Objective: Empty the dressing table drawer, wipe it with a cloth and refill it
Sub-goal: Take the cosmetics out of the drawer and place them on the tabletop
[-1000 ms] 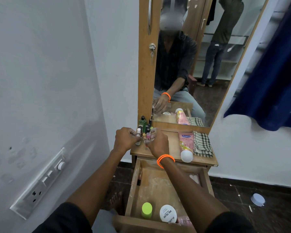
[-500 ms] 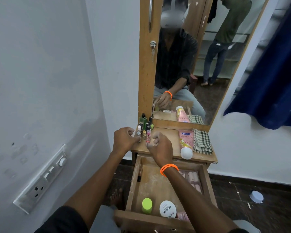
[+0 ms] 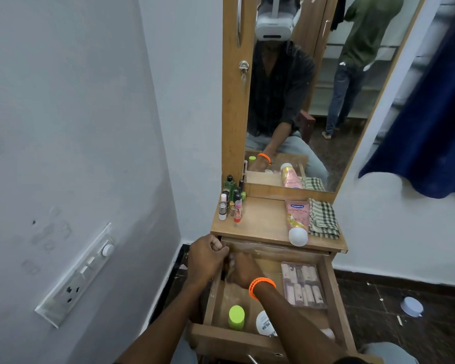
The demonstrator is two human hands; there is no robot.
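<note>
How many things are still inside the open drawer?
3 that I can see: a green-capped bottle front left, a white round tub beside it, a clear tray of tubes right. The hands may hide more.

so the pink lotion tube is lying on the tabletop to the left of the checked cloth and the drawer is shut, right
Not quite: the drawer is pulled open, as the head view shows, with both hands reaching into it. The rest holds: the pink lotion tube lies on the tabletop, left of the checked cloth.

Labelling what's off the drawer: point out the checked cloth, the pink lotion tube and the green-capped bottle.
checked cloth (image 3: pixel 323 218), head view, middle of fabric
pink lotion tube (image 3: pixel 296 218), head view, its body
green-capped bottle (image 3: pixel 236 314), head view, its cap
</note>
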